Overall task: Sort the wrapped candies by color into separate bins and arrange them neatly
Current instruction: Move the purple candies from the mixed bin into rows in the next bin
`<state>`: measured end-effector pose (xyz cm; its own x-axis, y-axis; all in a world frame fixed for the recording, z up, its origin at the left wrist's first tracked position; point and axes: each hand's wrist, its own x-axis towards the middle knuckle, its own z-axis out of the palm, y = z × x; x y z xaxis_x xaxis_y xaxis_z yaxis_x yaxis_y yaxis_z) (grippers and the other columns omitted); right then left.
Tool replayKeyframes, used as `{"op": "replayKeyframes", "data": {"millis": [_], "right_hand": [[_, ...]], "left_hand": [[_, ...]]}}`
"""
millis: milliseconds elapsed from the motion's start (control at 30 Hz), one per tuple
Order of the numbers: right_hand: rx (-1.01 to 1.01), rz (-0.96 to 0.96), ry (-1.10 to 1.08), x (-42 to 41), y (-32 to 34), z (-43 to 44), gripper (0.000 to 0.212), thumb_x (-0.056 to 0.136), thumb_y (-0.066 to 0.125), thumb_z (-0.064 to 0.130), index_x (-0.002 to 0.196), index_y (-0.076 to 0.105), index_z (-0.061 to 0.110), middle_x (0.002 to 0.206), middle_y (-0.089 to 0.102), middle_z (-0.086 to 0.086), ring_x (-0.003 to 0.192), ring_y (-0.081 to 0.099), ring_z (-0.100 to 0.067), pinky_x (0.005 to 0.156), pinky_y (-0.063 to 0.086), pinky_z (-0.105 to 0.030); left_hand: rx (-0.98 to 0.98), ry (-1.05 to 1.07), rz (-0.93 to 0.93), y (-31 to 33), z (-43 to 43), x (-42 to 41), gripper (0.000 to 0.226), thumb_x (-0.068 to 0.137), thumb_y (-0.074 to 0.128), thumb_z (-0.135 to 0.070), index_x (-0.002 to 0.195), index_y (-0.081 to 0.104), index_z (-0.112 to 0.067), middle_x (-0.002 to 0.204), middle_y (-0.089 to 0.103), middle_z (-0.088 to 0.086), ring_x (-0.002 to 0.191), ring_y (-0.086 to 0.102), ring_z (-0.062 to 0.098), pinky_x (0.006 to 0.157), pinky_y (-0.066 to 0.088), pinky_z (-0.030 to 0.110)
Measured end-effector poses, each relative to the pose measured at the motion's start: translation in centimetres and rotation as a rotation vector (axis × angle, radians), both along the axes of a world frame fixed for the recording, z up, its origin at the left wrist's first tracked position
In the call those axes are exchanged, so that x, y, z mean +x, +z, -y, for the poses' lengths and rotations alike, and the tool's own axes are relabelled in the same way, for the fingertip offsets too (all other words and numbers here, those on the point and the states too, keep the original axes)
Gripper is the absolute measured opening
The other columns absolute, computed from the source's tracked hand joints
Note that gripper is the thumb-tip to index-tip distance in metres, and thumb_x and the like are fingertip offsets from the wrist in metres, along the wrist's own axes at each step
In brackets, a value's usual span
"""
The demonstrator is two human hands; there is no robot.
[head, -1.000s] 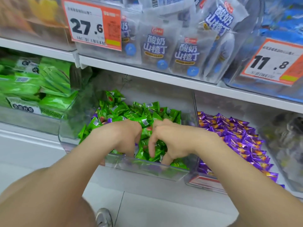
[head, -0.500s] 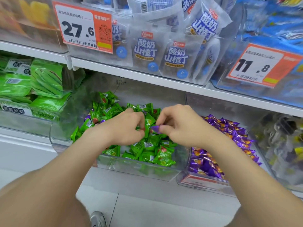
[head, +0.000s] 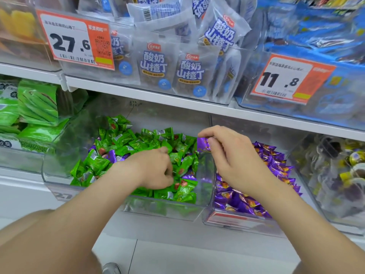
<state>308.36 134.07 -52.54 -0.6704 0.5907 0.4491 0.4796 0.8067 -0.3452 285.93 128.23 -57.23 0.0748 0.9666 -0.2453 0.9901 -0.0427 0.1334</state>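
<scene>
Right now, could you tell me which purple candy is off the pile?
The purple candy pinched in the right hand, held up in the air; all the other purple ones lie in piles below.

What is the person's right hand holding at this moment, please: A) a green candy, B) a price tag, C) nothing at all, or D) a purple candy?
D: the right hand pinches a purple candy between its thumb and fingertips.
</scene>
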Motion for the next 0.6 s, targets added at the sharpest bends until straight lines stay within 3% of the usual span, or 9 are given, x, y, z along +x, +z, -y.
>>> {"op": "replayKeyframes", "data": {"millis": [100,200,267,333,433,500,600], "right_hand": [[-0.017,0.005,-0.013,0.9,-0.1,-0.2,0.024,0.109,0.046,0.020,0.124,0.064,0.023,0.100,0.062,0.019,0.095,0.055,0.004,0.085,0.038,-0.013],[-0.069,-0.012,-0.036,1.3,-0.1,-0.4,0.021,0.108,0.049,0.026,0.122,0.065,0.026,0.096,0.065,0.021,0.093,0.058,0.006,0.083,0.041,-0.014],[-0.090,-0.035,-0.079,1.0,-0.1,-0.3,0.020,0.107,0.051,0.032,0.119,0.067,0.028,0.100,0.071,0.015,0.097,0.063,-0.003,0.088,0.046,-0.025],[-0.113,-0.056,-0.141,0.6,-0.1,-0.1,0.020,0.106,0.052,0.033,0.116,0.068,0.027,0.096,0.073,0.011,0.095,0.064,-0.007,0.088,0.045,-0.029],[-0.174,-0.073,-0.208,0.5,-0.3,-0.1,0.021,0.107,0.050,0.029,0.114,0.069,0.025,0.079,0.072,0.007,0.081,0.062,-0.006,0.073,0.042,-0.018],[-0.218,-0.096,-0.222,0.7,-0.4,-0.1,0.021,0.108,0.049,0.026,0.114,0.069,0.025,0.072,0.069,0.006,0.074,0.060,-0.002,0.065,0.039,-0.008],[-0.239,-0.120,-0.220,1.0,-0.4,0.0,0.021,0.108,0.050,0.024,0.114,0.070,0.023,0.076,0.071,0.006,0.079,0.060,0.000,0.067,0.039,-0.005]], "left_hand": [[0.005,0.109,-0.082,0.7,0.7,-0.7,0.020,0.084,0.057,-0.032,0.085,0.074,-0.022,0.107,0.057,-0.001,0.099,0.066,0.027,0.082,0.058,0.038],[0.191,0.150,-0.088,0.6,0.6,-0.1,0.018,0.087,0.060,-0.039,0.088,0.071,-0.025,0.103,0.047,-0.002,0.097,0.065,0.028,0.072,0.046,0.033],[0.356,0.072,0.113,0.2,-0.2,1.2,0.019,0.088,0.061,-0.041,0.100,0.070,-0.030,0.102,0.048,-0.005,0.097,0.064,0.024,0.075,0.047,0.033],[0.342,-0.053,0.246,-0.8,-1.6,2.2,0.032,0.092,0.063,-0.040,0.122,0.068,-0.034,0.113,0.053,-0.003,0.106,0.063,0.024,0.089,0.052,0.037],[0.143,-0.070,0.098,-2.5,-3.6,2.6,0.072,0.092,0.064,-0.050,0.157,0.036,-0.039,0.153,0.042,0.003,0.126,0.057,0.033,0.103,0.050,0.045],[0.130,-0.033,0.053,-2.9,-4.4,2.6,0.077,0.089,0.066,-0.057,0.156,0.031,-0.042,0.152,0.043,0.002,0.127,0.058,0.035,0.099,0.053,0.046],[0.290,0.041,-0.088,-2.2,-4.7,2.5,0.049,0.091,0.068,-0.051,0.135,0.054,-0.035,0.128,0.058,0.002,0.115,0.065,0.033,0.082,0.056,0.041]]}}
